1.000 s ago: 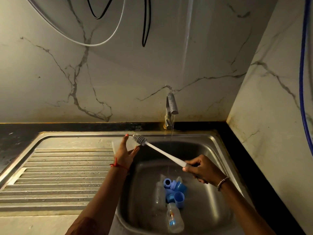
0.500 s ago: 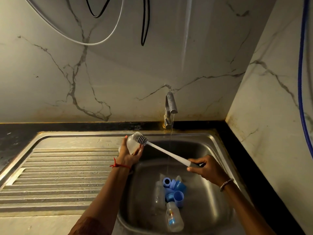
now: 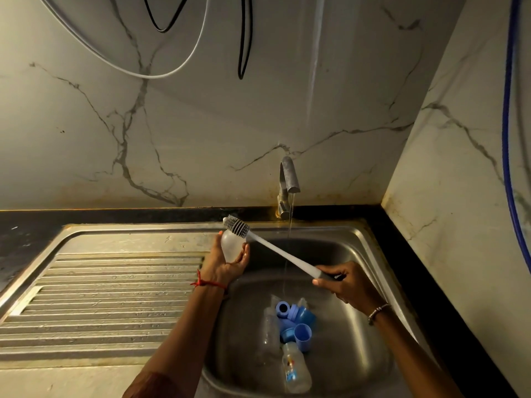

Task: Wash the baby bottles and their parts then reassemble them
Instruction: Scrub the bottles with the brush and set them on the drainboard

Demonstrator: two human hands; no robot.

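A person is standing at a metal sink [image 3: 359, 242] with two bare hands out in front. The left hand [image 3: 227, 265] is curling its fingers and thumb around a small clear bottle [image 3: 231, 245]. It is holding the bottle up over the left edge of the sink bowl, next to the ribbed draining board [image 3: 115, 297].

The right hand [image 3: 344, 285] is gripping the dark end of a long white brush [image 3: 275, 249], with its fingers wrapped around the handle. The brush is slanting up and to the left. Its grey bristle end [image 3: 236, 225] is sitting right at the top of the clear bottle. It is hard to tell if the bristles are going inside.

The tap [image 3: 288, 179] is running, and a thin stream of water [image 3: 288, 239] is falling into the bowl behind the brush.

More pieces are lying at the bottom of the sink. A bunch of blue parts [image 3: 296, 320] is piling together with a blue cup [image 3: 303, 336] tipped on its side. A clear bottle with a picture [image 3: 296, 369] is lying just in front of them, and another clear bottle [image 3: 270, 328] is lying on their left.

A red thread [image 3: 207, 282] is going around the left wrist, and a bead bracelet [image 3: 379, 310] is going around the right wrist. A blue hose [image 3: 507, 110] is hanging down the right wall.
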